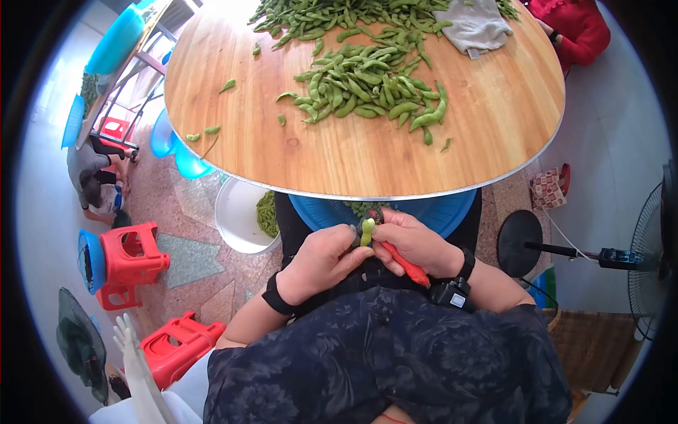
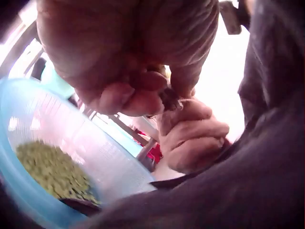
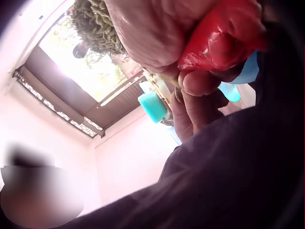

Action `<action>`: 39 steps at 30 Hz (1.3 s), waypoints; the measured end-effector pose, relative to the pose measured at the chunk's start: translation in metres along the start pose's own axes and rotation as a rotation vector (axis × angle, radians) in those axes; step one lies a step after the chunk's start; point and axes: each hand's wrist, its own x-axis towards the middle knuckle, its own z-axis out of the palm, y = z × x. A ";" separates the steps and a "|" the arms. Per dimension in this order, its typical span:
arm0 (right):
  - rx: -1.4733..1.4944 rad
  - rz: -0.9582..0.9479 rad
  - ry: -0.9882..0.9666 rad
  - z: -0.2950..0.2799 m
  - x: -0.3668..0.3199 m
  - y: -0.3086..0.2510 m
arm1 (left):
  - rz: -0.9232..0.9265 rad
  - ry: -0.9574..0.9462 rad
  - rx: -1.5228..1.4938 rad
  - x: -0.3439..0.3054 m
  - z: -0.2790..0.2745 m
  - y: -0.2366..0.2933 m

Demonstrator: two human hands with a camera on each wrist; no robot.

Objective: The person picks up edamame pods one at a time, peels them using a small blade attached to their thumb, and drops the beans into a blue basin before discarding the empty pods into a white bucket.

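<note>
Just beyond the round table's near edge, on the wearer's side, both hands meet over the lap. My left hand pinches a green pod between thumb and fingers. My right hand grips a red-handled tool in its curled fingers, with its fingertips at the pod's upper end. The tool's working end is hidden. In the left wrist view the left hand touches the right hand's fingers. In the right wrist view red material lies in the right hand.
Green pods are heaped on the wooden table, beside a grey cloth. A blue basin sits under its edge, a white basin to the left. Red stools stand left, a fan right. Other people are nearby.
</note>
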 end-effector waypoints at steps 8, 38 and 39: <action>0.241 0.027 0.126 0.001 0.016 0.018 | 0.175 0.260 0.377 0.009 0.018 -0.032; -1.244 -0.460 0.254 -0.025 -0.042 -0.032 | -0.494 0.444 0.045 -0.051 -0.050 -0.083; -1.250 -0.487 0.403 -0.027 -0.051 -0.049 | -0.536 0.530 0.248 -0.062 -0.059 -0.089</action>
